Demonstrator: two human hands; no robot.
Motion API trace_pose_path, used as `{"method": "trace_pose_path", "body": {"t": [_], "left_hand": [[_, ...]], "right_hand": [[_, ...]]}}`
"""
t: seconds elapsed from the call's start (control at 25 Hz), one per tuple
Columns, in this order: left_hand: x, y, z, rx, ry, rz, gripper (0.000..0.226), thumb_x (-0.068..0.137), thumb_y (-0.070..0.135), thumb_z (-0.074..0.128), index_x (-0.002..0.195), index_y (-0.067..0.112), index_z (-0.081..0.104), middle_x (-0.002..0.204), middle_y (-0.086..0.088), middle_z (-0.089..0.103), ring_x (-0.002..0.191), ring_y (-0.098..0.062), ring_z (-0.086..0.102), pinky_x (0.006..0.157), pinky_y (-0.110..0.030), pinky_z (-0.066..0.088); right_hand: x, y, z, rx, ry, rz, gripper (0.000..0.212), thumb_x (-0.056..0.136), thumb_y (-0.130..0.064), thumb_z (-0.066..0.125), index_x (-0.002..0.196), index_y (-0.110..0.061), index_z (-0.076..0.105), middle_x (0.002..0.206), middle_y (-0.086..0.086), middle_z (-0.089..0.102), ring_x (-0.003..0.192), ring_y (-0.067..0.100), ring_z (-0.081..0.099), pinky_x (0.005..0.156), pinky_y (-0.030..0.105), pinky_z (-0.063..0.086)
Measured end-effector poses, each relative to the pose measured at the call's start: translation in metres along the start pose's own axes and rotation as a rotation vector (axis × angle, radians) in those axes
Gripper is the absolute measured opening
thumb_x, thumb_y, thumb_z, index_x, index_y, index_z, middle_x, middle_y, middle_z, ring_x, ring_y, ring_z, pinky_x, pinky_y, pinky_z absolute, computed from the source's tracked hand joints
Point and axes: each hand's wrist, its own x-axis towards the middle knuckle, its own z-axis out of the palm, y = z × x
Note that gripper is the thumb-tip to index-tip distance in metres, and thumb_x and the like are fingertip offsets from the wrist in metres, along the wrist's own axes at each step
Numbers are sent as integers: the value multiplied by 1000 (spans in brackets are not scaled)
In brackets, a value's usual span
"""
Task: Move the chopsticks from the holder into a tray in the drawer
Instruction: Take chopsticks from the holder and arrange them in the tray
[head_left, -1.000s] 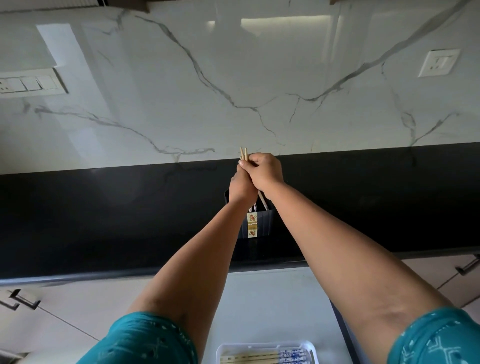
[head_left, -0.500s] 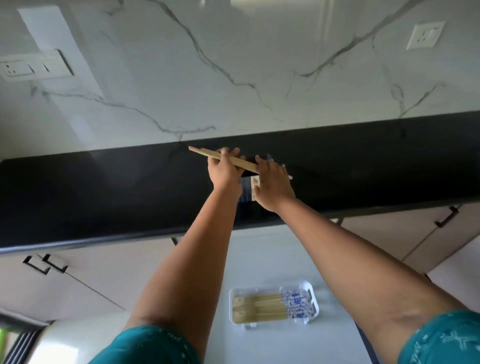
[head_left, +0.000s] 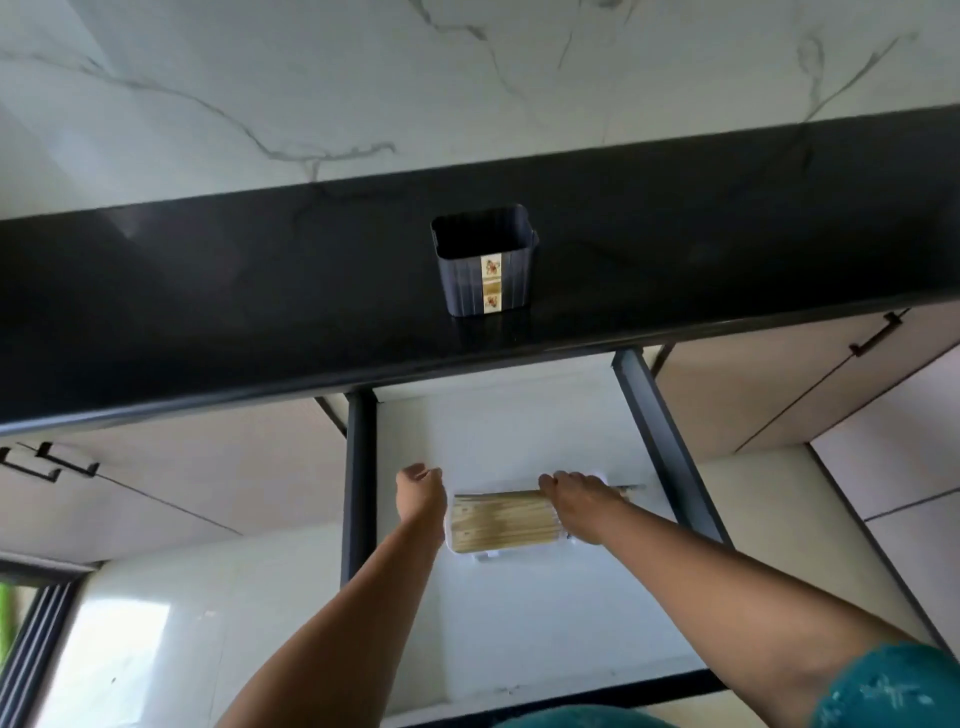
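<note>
Head view, looking down over a black tabletop (head_left: 208, 312) with a pulled-out drawer (head_left: 519, 431) below it. Dark ribbed holder (head_left: 483, 270) upright on the tabletop, far above both hands, mouth open and showing only dark inside; a cream label strip with small pictures down its front. White tray (head_left: 475, 555) flat on the drawer's pale floor, filled with a layer of wooden chopsticks (head_left: 501, 525) lying side by side, lengthwise left to right.

Right hand (head_left: 582, 501) down over the tray's right end, fingers curled and clenched around a pair of chopsticks (head_left: 496, 493) at the tray's far edge; shafts running leftward out of the grip along the top of the pile, tips poking out past the knuckles to the right, over the tray's rim. Contact with the pile below too blurred to tell.

Left hand (head_left: 420, 491) just left of the tray's left end, fingers loosely curled, released, grasping nothing, close to the chopstick ends but apart from them. Teal sleeve (head_left: 893, 686) at lower right.
</note>
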Motion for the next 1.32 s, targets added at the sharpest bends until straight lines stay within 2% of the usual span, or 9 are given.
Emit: {"method": "trace_pose_path", "body": {"t": [0.24, 0.4, 0.52, 0.72, 0.84, 0.96, 1.08, 1.2, 1.32], "left_hand": [[0, -60, -2, 958, -397, 624, 43, 99, 26, 44, 139, 12, 44, 146, -9, 45, 132, -27, 43, 107, -29, 31], [0, -82, 2, 1344, -479, 754, 64, 100, 48, 29, 151, 10, 22, 161, -10, 18, 149, -25, 13, 122, -38, 5], [2, -87, 3, 1458, -469, 813, 67, 100, 52, 25, 151, 8, 22, 160, -12, 19, 148, -26, 13, 122, -41, 2], [3, -86, -7, 933, -268, 856, 44, 97, 31, 47, 135, 10, 46, 141, -10, 44, 129, -30, 41, 107, -37, 35], [9, -83, -12, 617, -64, 437, 44, 97, 26, 49, 136, 5, 44, 136, -15, 46, 125, -33, 45, 104, -40, 38], [16, -79, -5, 361, -173, -31, 44, 98, 38, 43, 129, 7, 50, 124, -15, 55, 107, -30, 52, 88, -34, 42], [21, -85, 4, 362, -202, -5, 34, 97, 37, 44, 106, 10, 63, 101, -10, 63, 83, -21, 54, 67, -27, 39], [21, -89, 8, 407, -111, 7, 25, 91, 31, 49, 86, 12, 64, 81, -7, 61, 61, -15, 48, 50, -25, 33], [24, -87, 8, 443, -61, 0, 27, 90, 31, 49, 78, 13, 66, 73, -6, 61, 58, -18, 51, 51, -26, 36]], "right_hand": [[31, -13, 20, -81, -100, 4, 42, 91, 2, 38, 132, -8, 42, 133, 16, 49, 123, 35, 50, 97, 41, 41], [42, -17, 36, -81, -142, -47, 43, 90, 5, 41, 131, -7, 43, 132, 17, 46, 125, 35, 45, 101, 43, 41], [42, -16, 41, 86, -145, -59, 32, 92, -4, 47, 124, -8, 48, 128, 15, 48, 118, 33, 49, 96, 41, 44], [27, 8, 44, 436, 151, 90, 23, 91, -18, 54, 114, -12, 57, 120, 9, 53, 113, 28, 52, 90, 37, 47], [18, 38, 40, 721, 456, 492, 15, 87, -4, 53, 97, -6, 63, 106, 14, 59, 100, 30, 57, 78, 34, 50], [14, 64, 45, 1106, 326, 924, 18, 91, -12, 47, 81, -6, 61, 91, 18, 57, 85, 28, 58, 63, 29, 39], [11, 61, 56, 1641, 107, 993, 37, 100, -38, 38, 88, -10, 60, 92, 14, 63, 81, 30, 61, 71, 32, 47], [14, 53, 64, 1652, 95, 969, 57, 100, -51, 33, 114, -4, 61, 112, 18, 65, 105, 37, 65, 93, 41, 52], [16, 54, 63, 1487, 82, 954, 70, 97, -59, 29, 112, 0, 64, 111, 19, 67, 102, 36, 66, 95, 44, 52]]}}
